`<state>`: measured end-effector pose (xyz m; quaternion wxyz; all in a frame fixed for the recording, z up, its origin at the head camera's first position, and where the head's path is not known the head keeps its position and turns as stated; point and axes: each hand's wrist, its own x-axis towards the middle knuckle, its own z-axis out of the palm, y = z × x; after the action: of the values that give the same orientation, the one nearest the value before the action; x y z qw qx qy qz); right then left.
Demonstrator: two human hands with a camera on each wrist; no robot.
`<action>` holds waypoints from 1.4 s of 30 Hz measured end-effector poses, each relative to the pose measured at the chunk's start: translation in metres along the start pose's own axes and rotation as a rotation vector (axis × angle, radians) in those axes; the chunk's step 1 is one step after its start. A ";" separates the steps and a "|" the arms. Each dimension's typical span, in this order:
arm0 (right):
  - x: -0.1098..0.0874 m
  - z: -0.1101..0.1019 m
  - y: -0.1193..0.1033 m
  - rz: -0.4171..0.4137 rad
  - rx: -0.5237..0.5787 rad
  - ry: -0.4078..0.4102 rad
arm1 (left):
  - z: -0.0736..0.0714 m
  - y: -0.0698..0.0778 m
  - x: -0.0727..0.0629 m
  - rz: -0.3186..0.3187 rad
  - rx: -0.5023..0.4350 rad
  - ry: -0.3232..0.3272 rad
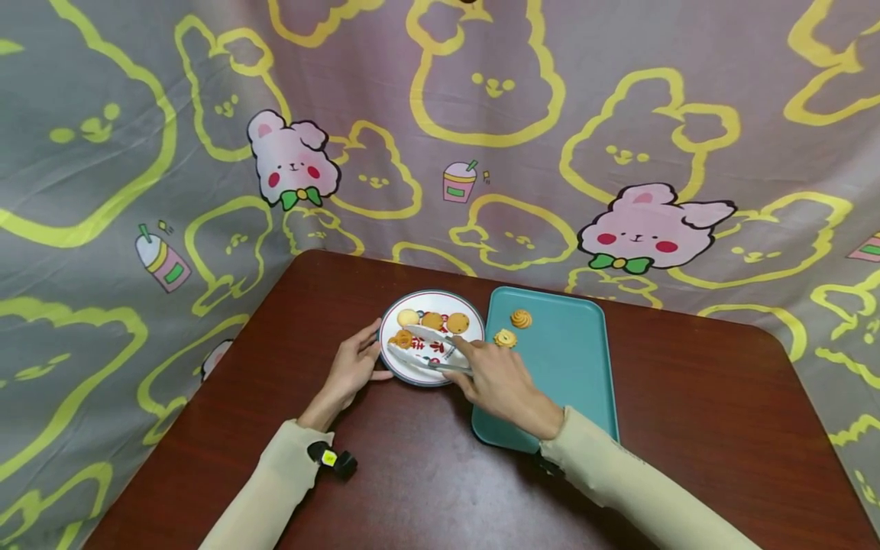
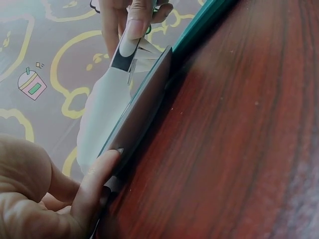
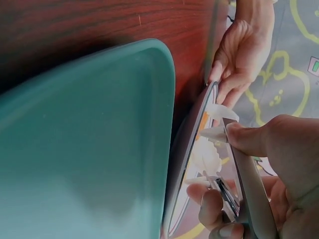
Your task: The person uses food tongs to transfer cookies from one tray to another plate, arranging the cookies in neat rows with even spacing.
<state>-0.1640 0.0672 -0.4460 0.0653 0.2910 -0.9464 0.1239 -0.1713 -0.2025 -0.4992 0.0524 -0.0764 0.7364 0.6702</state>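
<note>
My left hand (image 1: 354, 365) holds the left rim of a round white plate (image 1: 443, 301) with a dark edge and red print. In the left wrist view its fingertip presses the plate's side (image 2: 144, 102). Several cookies lie on the plate, among them a pale round cookie (image 1: 408, 318) and a brown one (image 1: 457, 323). My right hand (image 1: 500, 378) grips tongs with broad white ends (image 1: 410, 356) and grey handles (image 3: 251, 186). The tong ends reach over the plate, spread apart on either side of a golden swirled cookie (image 1: 402, 339); whether they touch it I cannot tell.
A teal tray (image 1: 564, 367) stands right of the plate, close to its rim. Near its upper left lie a swirled cookie (image 1: 521, 318) and a flower-shaped cookie (image 1: 505, 338). The brown wooden table (image 1: 412, 473) meets a patterned curtain (image 1: 495, 229) at the back.
</note>
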 end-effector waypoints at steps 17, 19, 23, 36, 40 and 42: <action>0.003 0.004 -0.001 0.005 0.042 -0.009 | 0.000 0.000 0.000 0.002 -0.020 -0.005; 0.003 0.004 -0.001 0.006 0.047 -0.009 | 0.000 -0.001 0.000 0.004 -0.023 -0.006; 0.002 0.005 -0.001 0.008 0.057 -0.002 | 0.000 -0.001 0.000 0.000 -0.024 -0.005; -0.004 -0.001 0.006 0.037 0.123 0.056 | 0.000 -0.001 0.001 -0.004 -0.022 -0.008; -0.009 -0.004 0.012 0.053 0.121 0.082 | 0.000 -0.001 0.002 -0.004 -0.024 -0.004; -0.012 -0.006 0.016 0.065 0.121 0.090 | 0.000 -0.002 0.002 -0.005 -0.020 -0.002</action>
<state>-0.1631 0.0884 -0.4461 0.0863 0.2576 -0.9423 0.1958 -0.1730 -0.2033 -0.5014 0.0544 -0.0782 0.7295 0.6773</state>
